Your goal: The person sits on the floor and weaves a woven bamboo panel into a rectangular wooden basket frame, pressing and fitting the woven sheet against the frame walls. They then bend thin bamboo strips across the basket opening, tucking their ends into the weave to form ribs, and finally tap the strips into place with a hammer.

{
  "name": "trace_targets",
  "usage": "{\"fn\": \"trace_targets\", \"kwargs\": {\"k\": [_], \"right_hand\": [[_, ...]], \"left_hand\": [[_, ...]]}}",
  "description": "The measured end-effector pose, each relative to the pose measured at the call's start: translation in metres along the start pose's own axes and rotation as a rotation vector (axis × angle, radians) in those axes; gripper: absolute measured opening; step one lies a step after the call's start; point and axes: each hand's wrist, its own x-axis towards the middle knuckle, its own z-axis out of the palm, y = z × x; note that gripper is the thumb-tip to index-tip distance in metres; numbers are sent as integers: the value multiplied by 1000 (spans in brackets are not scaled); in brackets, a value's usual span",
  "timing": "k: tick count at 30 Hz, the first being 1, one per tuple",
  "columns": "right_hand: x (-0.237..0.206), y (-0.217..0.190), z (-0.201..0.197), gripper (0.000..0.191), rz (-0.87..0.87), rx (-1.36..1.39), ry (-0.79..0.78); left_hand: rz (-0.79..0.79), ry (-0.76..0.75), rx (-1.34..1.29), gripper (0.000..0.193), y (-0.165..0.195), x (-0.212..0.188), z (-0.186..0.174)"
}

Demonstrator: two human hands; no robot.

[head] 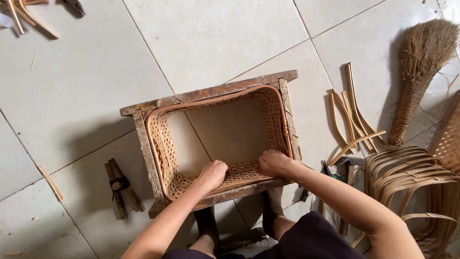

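Two hands press the near wall of the basket (pixel 220 139) inside its frame (pixel 211 92): left hand (pixel 212 173) curled into a loose fist on the weave, right hand (pixel 273 162) bent over the rim. Fingertips are tucked under, so any actual grip is hidden.

left hand (pixel 212 173): curled loosely, knuckles up, forearm bare, reaching far
right hand (pixel 274 162): fingers bent, pressing down, just beside left
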Motion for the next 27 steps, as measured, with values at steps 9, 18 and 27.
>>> {"fn": "trace_targets", "kwargs": {"k": [9, 18, 27], "right_hand": [[-4, 3, 10, 41, -145, 187, 245], [-6, -6, 0, 34, -49, 175, 176], [-22, -31, -24, 27, -48, 21, 267]], "left_hand": [[-35, -31, -73, 34, 9, -4, -13], [-12, -227, 156, 27, 6, 4, -3], [-25, -247, 95, 31, -15, 8, 18]]}}
